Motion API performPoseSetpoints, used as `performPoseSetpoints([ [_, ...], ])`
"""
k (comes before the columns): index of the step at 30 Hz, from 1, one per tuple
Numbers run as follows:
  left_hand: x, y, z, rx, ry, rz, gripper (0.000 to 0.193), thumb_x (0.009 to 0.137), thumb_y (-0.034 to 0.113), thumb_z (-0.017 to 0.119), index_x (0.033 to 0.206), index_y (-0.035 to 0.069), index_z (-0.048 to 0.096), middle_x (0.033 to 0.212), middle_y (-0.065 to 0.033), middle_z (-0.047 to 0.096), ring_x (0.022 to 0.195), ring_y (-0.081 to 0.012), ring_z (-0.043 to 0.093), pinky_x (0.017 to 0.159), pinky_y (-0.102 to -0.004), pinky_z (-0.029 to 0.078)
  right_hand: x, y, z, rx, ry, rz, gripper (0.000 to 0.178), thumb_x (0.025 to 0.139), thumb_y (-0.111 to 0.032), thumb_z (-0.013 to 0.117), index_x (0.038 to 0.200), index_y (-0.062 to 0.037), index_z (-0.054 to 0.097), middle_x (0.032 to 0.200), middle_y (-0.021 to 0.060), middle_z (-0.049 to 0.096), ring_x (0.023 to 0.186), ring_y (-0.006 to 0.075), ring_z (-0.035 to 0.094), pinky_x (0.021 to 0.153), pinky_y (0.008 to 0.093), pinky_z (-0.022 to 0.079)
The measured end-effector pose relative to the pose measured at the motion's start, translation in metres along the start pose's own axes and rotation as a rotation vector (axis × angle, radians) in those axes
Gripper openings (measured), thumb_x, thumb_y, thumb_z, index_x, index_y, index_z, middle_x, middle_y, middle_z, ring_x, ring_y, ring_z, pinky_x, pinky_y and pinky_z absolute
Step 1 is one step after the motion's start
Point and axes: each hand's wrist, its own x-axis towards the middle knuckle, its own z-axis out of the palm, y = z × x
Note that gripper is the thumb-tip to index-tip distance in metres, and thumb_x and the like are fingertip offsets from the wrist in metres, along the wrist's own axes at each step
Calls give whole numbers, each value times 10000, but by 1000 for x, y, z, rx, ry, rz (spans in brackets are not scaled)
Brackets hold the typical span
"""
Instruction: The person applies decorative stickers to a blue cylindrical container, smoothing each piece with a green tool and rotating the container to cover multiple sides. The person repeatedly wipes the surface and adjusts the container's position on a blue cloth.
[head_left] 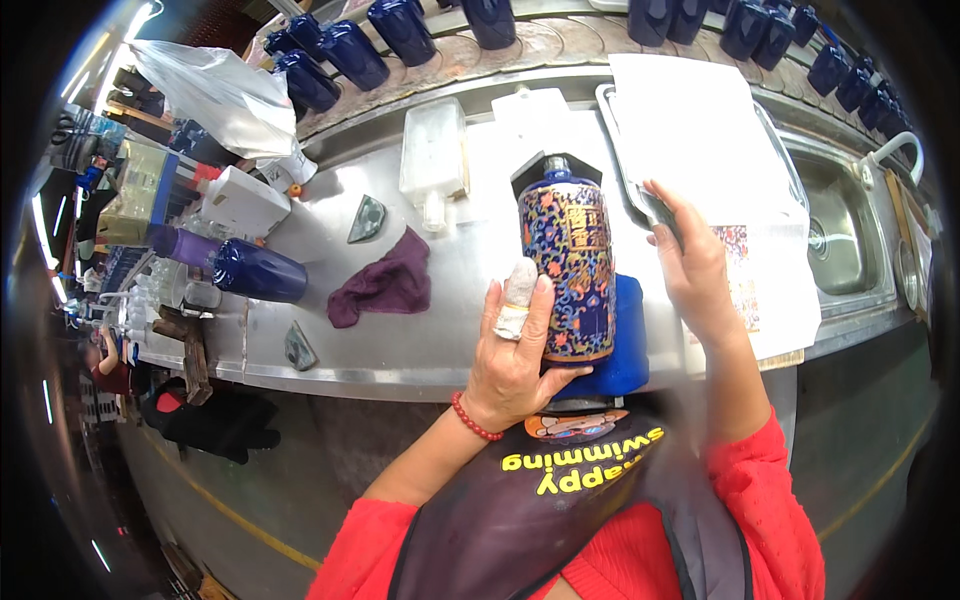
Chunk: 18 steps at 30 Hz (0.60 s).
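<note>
A dark blue bottle (565, 290) covered in a colourful floral pattern lies on a blue support (627, 335), its neck pointing away from me. My left hand (510, 365) grips its lower left side, with the thumb at the base. One finger of that hand wears a pale cover bound at its lower end. To the right of the bottle, my right hand (690, 260) is raised, pinching a thin, flat, greenish-grey scraper (655, 208) between thumb and fingers. It does not touch the bottle.
Two green triangular pieces (367, 218) and a purple cloth (385, 280) lie on the metal table. Nearby are a clear rectangular container (433, 150) and a plain blue bottle (258, 270). White sheets (690, 140) cover a tray beside the sink (835, 240). Several blue bottles (400, 30) line the conveyor behind.
</note>
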Motion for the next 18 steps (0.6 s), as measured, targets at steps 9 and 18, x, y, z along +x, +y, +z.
performPoseSetpoints([
  [9, 46, -35, -10, -232, 75, -138, 880, 1039, 583, 460, 1565, -101, 282, 1519, -306, 451, 1440, -419, 418, 1222, -556, 164, 0, -3, 25, -123, -175, -209, 740, 790, 204, 467, 1496, -17, 484, 1444, 244, 541, 1296, 419, 529, 1121, 454, 419],
  [18, 63, -34, -1, -285, 27, -230, 845, 1025, 546, 529, 1564, -66, 310, 1436, -267, 534, 1380, -401, 488, 1209, -583, 178, 1, -3, 26, -101, -192, -169, 706, 795, 192, 468, 1474, 2, 502, 1415, 221, 564, 1266, 402, 543, 1107, 447, 428],
])
